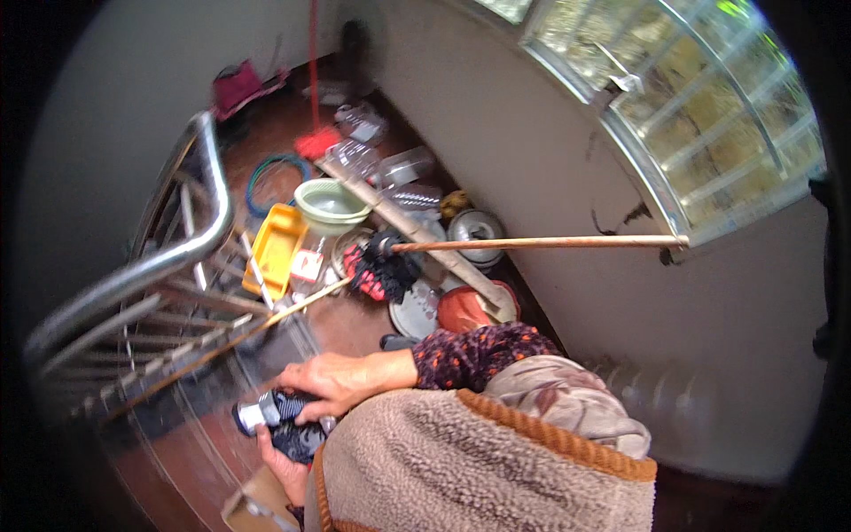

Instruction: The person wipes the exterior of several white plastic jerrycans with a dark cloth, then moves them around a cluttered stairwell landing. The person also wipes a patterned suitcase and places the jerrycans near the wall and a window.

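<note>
Both my hands are on a small black bundle [288, 418] with fine grey stripes and a pale patch on one end; it looks like dark cloth, but its exact kind is unclear. My right hand [335, 381], below a dark sleeve with orange specks, lies over the top of it with fingers bent round it. From beneath, my left hand [282, 465] supports the bundle, its thumb against the near side. Part of the left fingers is hidden behind the bundle and my fleece clothing.
A metal stair railing [208, 208] curves along the left above dark steps. On the landing lie a yellow basin [277, 248], a pale green basket [332, 202], pot lids [474, 235] and plastic containers [408, 166]. A mop [386, 266] leans to the barred window [700, 115]. A cardboard box [257, 505] stands nearby.
</note>
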The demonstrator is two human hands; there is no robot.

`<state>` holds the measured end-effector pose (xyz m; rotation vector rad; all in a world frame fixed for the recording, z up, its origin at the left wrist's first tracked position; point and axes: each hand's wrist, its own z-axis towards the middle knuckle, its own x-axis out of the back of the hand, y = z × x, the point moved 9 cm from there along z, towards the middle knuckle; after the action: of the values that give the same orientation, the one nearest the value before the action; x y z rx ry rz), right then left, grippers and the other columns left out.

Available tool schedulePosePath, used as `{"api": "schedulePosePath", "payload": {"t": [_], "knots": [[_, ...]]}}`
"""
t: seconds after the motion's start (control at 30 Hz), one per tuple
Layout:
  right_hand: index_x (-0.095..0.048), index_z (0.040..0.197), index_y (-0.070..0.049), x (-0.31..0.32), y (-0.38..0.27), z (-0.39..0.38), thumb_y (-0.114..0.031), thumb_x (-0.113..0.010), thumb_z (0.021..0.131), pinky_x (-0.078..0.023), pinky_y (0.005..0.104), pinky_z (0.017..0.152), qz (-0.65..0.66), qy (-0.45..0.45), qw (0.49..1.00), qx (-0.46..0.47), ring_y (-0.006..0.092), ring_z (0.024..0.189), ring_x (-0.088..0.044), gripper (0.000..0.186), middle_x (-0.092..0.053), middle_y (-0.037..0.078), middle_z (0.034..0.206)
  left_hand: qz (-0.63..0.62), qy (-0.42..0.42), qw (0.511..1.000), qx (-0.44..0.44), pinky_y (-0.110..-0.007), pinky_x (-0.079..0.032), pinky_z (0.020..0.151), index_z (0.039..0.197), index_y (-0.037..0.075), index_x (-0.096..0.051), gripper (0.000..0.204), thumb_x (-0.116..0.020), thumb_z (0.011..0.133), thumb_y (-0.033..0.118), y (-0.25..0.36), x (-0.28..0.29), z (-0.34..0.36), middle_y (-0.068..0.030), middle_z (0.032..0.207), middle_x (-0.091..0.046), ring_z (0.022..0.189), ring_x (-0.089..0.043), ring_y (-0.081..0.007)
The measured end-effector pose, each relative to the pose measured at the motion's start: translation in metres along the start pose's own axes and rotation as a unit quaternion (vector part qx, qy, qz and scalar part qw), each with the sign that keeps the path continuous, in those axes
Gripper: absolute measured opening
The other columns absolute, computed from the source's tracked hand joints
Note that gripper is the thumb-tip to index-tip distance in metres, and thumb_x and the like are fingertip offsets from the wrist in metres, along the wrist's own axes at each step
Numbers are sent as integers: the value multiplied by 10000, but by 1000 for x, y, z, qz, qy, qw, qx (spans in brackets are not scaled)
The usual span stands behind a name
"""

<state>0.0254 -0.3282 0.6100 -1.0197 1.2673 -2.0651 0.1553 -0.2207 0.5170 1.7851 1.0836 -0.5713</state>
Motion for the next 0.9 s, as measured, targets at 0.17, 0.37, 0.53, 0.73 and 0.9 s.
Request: {"api": "schedulePosePath", "payload": {"t": [0.17, 0.37, 0.53, 0.73, 0.9], "knots": [[-454, 1226, -19, 28, -2, -4, -283, -840, 651, -498, 492, 765, -45, 54, 997, 18, 445, 949, -604, 741, -569, 229, 1069, 330, 5, 939, -93, -374, -521, 835, 1284, 2, -511, 604, -677, 888, 426, 17, -48, 24, -117, 1201, -604, 1013, -616, -216], [-464, 1263, -33, 112, 20, -30, -233, -797, 663, -525, 436, 807, -52, 153, 987, -3, 394, 958, -630, 714, -614, 209, 1029, 351, -94, 929, -77, -365, -499, 945, 1356, -42, -478, 712, -644, 903, 482, 0, -114, 41, -153, 1265, -568, 1107, -593, -238], [-511, 1209, -76, 329, 24, -207, -160, -784, 635, -516, 378, 858, -293, 506, 793, -168, 281, 940, -628, 641, -605, 126, 1027, 491, -34, 863, -115, -338, -492, 888, 1283, -14, -569, 600, -596, 938, 476, 9, -126, 72, -105, 1257, -569, 1051, -585, -219], [-557, 1238, -95, 473, -48, -482, -213, -832, 659, -503, 337, 903, -334, 726, 562, -211, 217, 1003, -618, 652, -632, 101, 1084, 500, -37, 863, -69, -274, -490, 791, 1189, 30, -635, 444, -570, 968, 410, -26, -161, 102, -29, 1082, -572, 913, -558, -122], [-569, 1271, -156, 508, -83, -592, -165, -788, 639, -483, 372, 967, -467, 702, 411, -346, 304, 1103, -601, 669, -602, 138, 1186, 535, -70, 841, 35, -381, -488, 926, 1250, -9, -567, 362, -429, 1033, 245, -65, -212, 97, -121, 1196, -576, 1056, -576, -237]]}}
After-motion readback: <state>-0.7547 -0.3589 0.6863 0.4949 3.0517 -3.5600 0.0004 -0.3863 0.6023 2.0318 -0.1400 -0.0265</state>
